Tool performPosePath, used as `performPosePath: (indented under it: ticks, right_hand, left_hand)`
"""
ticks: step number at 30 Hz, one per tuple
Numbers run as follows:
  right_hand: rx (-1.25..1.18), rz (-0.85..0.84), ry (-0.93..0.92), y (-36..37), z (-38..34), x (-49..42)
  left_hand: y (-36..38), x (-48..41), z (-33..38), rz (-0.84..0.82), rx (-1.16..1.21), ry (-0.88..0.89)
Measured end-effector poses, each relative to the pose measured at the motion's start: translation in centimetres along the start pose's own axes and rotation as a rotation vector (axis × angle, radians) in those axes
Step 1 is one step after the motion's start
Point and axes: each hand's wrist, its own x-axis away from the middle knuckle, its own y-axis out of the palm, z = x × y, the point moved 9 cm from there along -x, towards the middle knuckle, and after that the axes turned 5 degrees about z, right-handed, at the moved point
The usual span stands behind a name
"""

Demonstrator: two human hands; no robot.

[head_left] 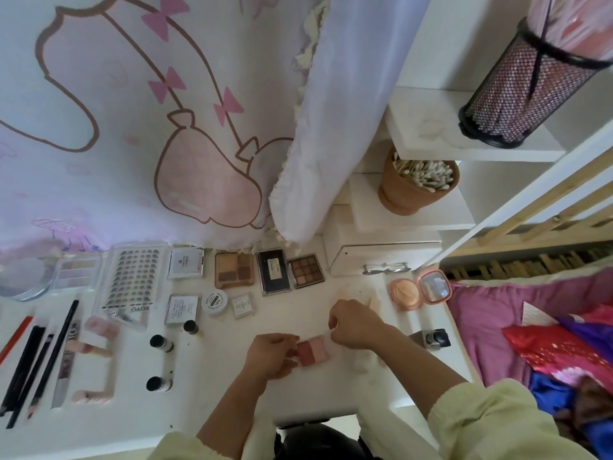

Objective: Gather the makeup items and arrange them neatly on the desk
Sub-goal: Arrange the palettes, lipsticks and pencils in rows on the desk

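Blush palette (313,351), three pans running from deep rose to pale pink, lies between both hands low at the white table (212,406); we cannot tell whether it rests on the surface. The left hand (270,356) grips its darker end, fingers curled round it. The right hand (355,325) pinches the far pale corner with thumb and fingertips, and that spot is too blurred for us to say more.

Just beyond the hands we see a small square box (243,305), a round white jar (214,302) and a flat white box (183,308). Farther out, along the curtain (331,127), runs a row: a nine-pan eyeshadow palette (306,270), a black-framed compact (274,272), a brown eyeshadow palette (235,270), a white square compact (185,263) and a lash tray (134,280).

Beyond the right hand to its right, a pink compact (419,290) lies open, mirror up. Near the right wrist a black-capped bottle (431,338) lies on its side.

Left of the left hand we find three black-capped vials (161,343), and well past them pencils (33,360) laid side by side.
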Motion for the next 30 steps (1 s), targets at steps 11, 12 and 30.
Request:
performPosePath:
  ticks: [11, 12, 30]
  right_hand:
    - [0.091, -0.009, -0.013, 0.3, 0.2, 0.4]
    - [0.102, -0.006, -0.016, 0.3, 0.2, 0.4]
    - [-0.042, 0.162, -0.039, -2.8, -0.1, -1.7]
  left_hand:
    - [0.9, -0.1, 0.8, -0.004, -0.360, 0.172]
    - [1.0, -0.1, 0.8, -0.001, -0.367, 0.176]
    - [0.4, -1.2, 2.8, 0.060, -0.382, 0.223]
